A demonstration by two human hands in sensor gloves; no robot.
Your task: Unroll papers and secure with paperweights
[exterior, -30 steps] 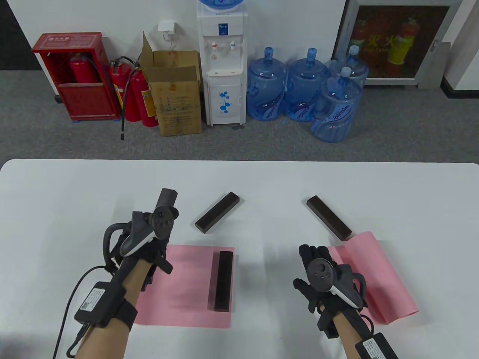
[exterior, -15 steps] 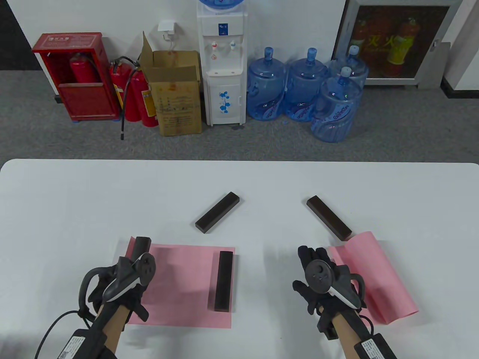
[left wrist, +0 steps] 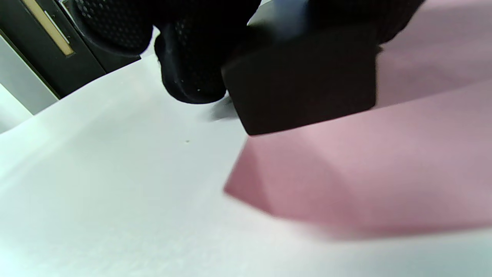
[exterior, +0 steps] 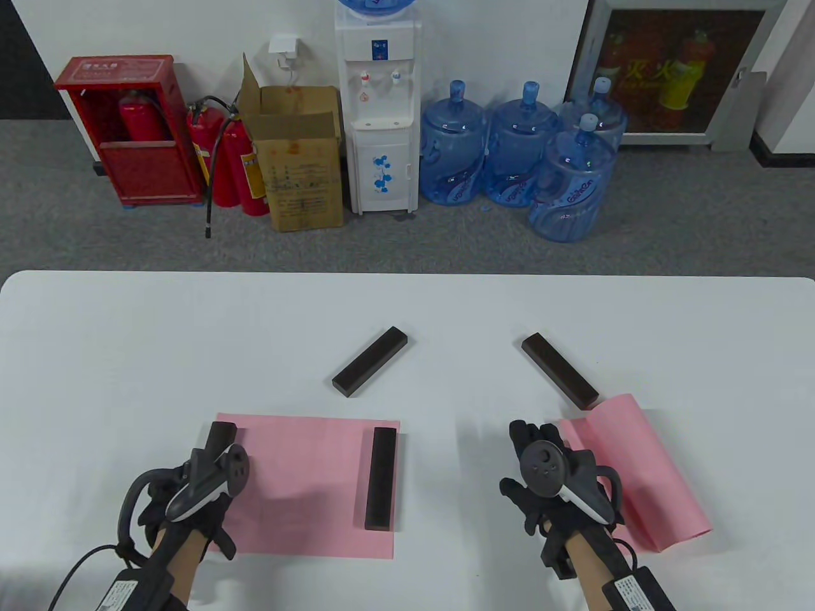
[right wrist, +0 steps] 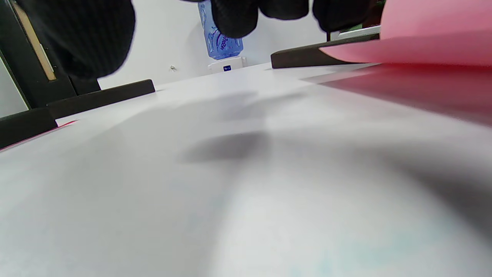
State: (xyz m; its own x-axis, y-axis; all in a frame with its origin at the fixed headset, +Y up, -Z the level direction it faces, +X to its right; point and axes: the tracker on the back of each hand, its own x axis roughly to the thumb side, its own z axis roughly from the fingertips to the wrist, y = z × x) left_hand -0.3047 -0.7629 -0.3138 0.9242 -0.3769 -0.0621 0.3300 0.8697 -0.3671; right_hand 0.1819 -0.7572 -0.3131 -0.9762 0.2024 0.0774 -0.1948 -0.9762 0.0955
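Observation:
A flat pink sheet (exterior: 305,490) lies at the near left, with a dark bar paperweight (exterior: 381,478) on its right edge. My left hand (exterior: 191,493) grips another dark bar (exterior: 219,440) over the sheet's left edge. In the left wrist view the bar's end (left wrist: 303,77) sits low at the sheet's corner (left wrist: 346,173); contact cannot be told. A second pink sheet (exterior: 637,471) lies half curled at the near right. My right hand (exterior: 541,468) is empty with fingers spread, beside that sheet's left edge.
Two loose dark bars lie on the white table (exterior: 127,356), one mid-left (exterior: 369,370) and one mid-right (exterior: 560,380) touching the curled sheet's far corner. Beyond the table's far edge stand water jugs, a dispenser, a box and extinguishers.
My left hand has carried its bar toward me and to the left, lowering it from beyond the flat sheet onto the sheet's left edge. The right hand has barely moved.

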